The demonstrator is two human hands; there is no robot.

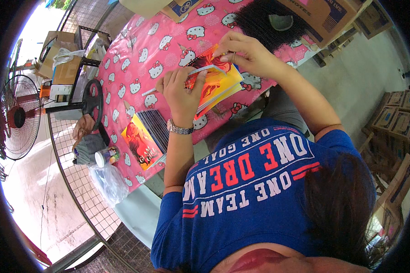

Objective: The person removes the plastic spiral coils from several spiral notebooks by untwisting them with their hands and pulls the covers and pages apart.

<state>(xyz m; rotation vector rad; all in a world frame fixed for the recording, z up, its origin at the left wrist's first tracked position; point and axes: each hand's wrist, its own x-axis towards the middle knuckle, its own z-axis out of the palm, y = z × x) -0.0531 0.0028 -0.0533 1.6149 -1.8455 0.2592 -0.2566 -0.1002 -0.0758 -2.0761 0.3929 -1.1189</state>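
Note:
A notebook (216, 88) with a red and yellow illustrated cover lies on the pink table, with more pages or notebooks under it. My left hand (180, 88) is closed on its left edge, thumb lying along the cover. A thin white strip (206, 69) shows beside that hand; whether it is a stick or a folded edge I cannot tell. My right hand (246, 53) pinches at the notebook's far edge, where dark coil binding shows; what lies between its fingertips is hidden. Left of my left forearm sits a stack of coil-bound notebooks (143, 141) with similar covers.
Black plastic binding coils (269, 22) lie heaped at the far right of the patterned tablecloth (143, 54). Cardboard boxes (325, 18) stand beyond them. A lidded jar (105, 157) and plastic bag (109, 182) sit at the left edge, with a fan (20, 116) farther left.

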